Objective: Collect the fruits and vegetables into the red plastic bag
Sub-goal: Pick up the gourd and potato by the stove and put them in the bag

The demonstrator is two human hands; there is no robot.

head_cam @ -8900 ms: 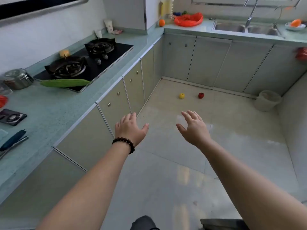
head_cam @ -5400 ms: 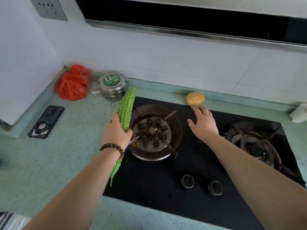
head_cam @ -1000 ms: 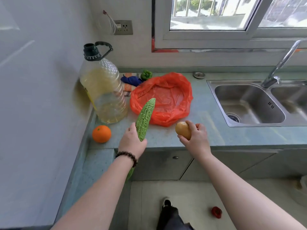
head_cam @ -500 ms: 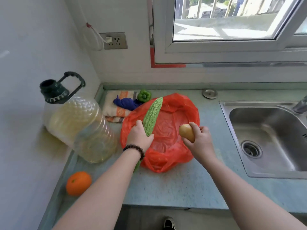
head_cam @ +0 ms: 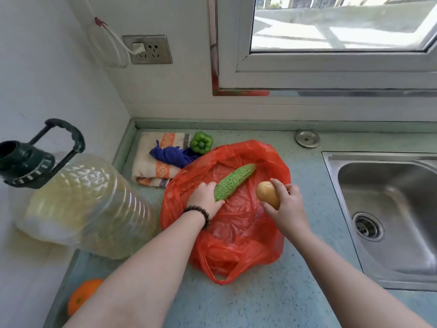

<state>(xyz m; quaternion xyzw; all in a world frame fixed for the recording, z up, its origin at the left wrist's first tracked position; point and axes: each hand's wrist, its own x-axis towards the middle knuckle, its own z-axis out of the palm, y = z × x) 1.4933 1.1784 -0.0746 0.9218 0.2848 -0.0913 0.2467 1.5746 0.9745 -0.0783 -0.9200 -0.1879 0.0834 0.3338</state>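
A pale green speckled counter (head_cam: 272, 301) runs into a corner between white walls (head_cam: 35, 67). A window (head_cam: 331, 31) with a white frame sits above it, bright daylight outside. A socket (head_cam: 147, 49) with a white plug and looped cable hangs left of the window. A steel sink (head_cam: 387, 209) is set into the counter at the right, a round metal cap (head_cam: 307, 138) behind it.

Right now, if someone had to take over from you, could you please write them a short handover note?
Left hand: shut on the bitter gourd, lowering it into the red plastic bag.
Right hand: shut on the potato, above the bag's right edge.
Done: nothing released into the bag yet.
Left: drop both, then fetch the green pepper behind the bag and the orange at the counter's near left.
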